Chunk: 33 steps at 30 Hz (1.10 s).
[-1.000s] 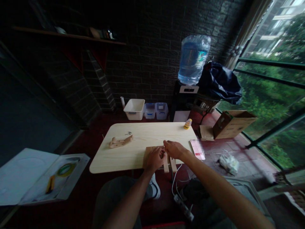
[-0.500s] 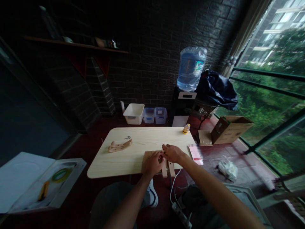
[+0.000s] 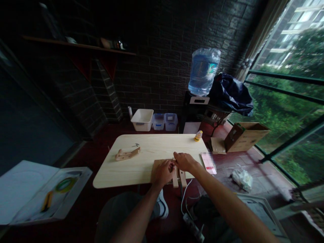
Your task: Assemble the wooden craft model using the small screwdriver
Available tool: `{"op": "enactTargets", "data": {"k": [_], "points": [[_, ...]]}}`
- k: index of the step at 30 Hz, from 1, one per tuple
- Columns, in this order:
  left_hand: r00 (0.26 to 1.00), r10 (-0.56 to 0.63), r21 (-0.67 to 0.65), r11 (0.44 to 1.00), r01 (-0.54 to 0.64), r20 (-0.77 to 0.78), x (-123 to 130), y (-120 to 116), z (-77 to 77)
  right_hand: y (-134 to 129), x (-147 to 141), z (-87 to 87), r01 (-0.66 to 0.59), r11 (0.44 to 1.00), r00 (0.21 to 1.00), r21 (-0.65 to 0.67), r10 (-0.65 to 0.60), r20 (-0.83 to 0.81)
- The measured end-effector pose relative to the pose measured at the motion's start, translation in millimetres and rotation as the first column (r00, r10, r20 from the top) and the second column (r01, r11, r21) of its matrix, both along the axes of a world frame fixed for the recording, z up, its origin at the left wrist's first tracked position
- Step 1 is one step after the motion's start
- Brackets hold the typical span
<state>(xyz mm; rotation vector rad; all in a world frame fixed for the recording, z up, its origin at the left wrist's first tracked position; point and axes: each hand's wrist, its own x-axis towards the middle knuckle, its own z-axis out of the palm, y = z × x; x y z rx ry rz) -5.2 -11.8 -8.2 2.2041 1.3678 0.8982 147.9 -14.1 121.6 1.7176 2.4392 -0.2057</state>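
Note:
At the near edge of the pale wooden table [image 3: 149,145], my left hand [image 3: 164,172] and my right hand [image 3: 185,162] meet, their curled fingertips close together. Whatever is pinched between them is hidden by the fingers. Beneath and beside them lies a wooden piece with two bars [image 3: 182,178] that stick out past the table edge toward me. A flat brown board [image 3: 156,165] shows left of my left hand. Farther left on the table rests another wooden assembly [image 3: 128,154], with small dark metal parts [image 3: 136,145] behind it.
A small yellow-based bottle [image 3: 198,136] stands at the far right corner, and a pink-screened phone [image 3: 208,162] lies on the right edge. An open white box [image 3: 60,212] with tools is at left. A power strip [image 3: 192,227] and cable sit on the floor below.
My hands stay together at the same spot; the right hand's fingers have shifted slightly. The view has moved a little, and the objects on the table keep their places.

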Motion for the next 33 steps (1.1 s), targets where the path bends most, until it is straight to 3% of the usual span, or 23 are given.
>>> {"op": "enactTargets", "data": {"k": [6, 12, 19, 27, 33], "points": [[1.0, 0.012, -0.023, 1.0, -0.012, -0.013, 0, 1, -1.8, 5, 1, -6.7, -0.037, 0.999, 0.998, -0.031, 0.036, -0.045], [1.0, 0.001, -0.027, 1.0, -0.002, -0.004, 2, 0, 0.4, 1, 1, -7.1, 0.08, 0.997, 0.997, -0.01, -0.079, 0.014], [1.0, -0.006, -0.017, 1.0, 0.007, 0.021, 1, -3, 1.3, -3, 7, 4.8, -0.056, 0.998, 0.998, -0.008, 0.056, -0.03], [1.0, 0.013, -0.05, 0.999, -0.013, 0.007, 2, -5, 3.7, -6, 7, -5.3, -0.007, 1.0, 1.0, -0.012, 0.007, -0.005], [1.0, 0.014, -0.029, 0.999, -0.014, 0.012, 2, -6, 2.5, -11, 13, 2.0, -0.019, 1.0, 0.999, -0.012, 0.019, -0.038]]}}
